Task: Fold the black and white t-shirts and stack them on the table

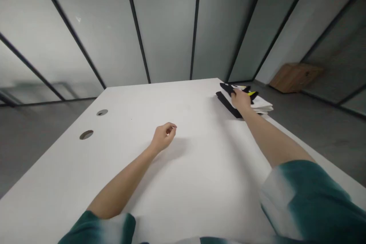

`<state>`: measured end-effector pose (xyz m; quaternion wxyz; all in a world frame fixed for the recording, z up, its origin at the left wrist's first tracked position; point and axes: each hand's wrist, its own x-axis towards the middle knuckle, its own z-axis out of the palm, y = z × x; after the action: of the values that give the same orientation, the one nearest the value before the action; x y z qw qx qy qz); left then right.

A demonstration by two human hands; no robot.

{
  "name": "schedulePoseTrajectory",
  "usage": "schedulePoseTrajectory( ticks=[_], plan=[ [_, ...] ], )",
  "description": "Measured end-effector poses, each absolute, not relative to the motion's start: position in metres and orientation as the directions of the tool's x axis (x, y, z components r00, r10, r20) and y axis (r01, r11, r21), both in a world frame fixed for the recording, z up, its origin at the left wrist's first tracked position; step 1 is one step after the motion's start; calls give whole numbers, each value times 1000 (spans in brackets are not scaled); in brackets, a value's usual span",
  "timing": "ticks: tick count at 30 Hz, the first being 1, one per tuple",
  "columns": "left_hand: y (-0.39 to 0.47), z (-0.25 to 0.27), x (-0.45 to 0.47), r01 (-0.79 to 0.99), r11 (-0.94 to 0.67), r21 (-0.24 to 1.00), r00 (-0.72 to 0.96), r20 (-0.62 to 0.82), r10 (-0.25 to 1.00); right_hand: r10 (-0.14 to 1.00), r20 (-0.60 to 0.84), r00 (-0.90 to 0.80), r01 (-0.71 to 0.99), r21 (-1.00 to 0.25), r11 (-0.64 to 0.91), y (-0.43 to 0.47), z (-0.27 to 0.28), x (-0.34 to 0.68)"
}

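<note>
My right hand (241,101) reaches out to a stack of folded clothes (261,105) at the table's far right corner. Its fingers are bent over the left side of the top folded garment (226,88), which is white and black with a touch of yellow; the fingertips are partly hidden. Under it, a black edge (228,105) sticks out on the left, and white layers show on the right. My left hand (163,136) hovers over the middle of the white table, loosely curled with thumb and fingertips close together. Nothing shows in it.
The white table (183,183) has two round holes (86,134) on its left side. Behind it stands a frosted glass wall (171,26) with dark frames. A brown wooden box (296,78) rests on the grey floor (323,137) at the right.
</note>
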<state>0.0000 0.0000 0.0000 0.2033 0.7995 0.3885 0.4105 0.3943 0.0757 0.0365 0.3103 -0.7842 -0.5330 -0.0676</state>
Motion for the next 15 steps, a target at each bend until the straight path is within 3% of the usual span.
schedulePoseTrajectory(
  ticks=[2,4,5,8,11,13,15],
  plan=[
    [9,-27,-3,533,-572,624,315,482,818,901,382,207,867,-498,12,66,31,357],
    [11,-42,-9,602,-579,550,297,519,802,942,322,-92,705,-647,290,52,22,321],
    [10,-44,-11,636,-584,505,301,535,790,931,328,-161,600,-716,356,45,17,305],
    [11,-44,-14,758,-528,382,335,466,819,909,376,-181,453,-788,416,30,1,274],
    [16,-43,-15,868,-386,312,301,289,909,921,357,-154,500,-776,385,29,-18,257],
    [22,-45,-17,889,-308,339,239,230,943,940,321,-118,535,-777,333,31,-34,247],
    [28,-46,-21,854,-273,443,184,234,955,953,293,-78,558,-780,285,31,-50,239]
  ],
)
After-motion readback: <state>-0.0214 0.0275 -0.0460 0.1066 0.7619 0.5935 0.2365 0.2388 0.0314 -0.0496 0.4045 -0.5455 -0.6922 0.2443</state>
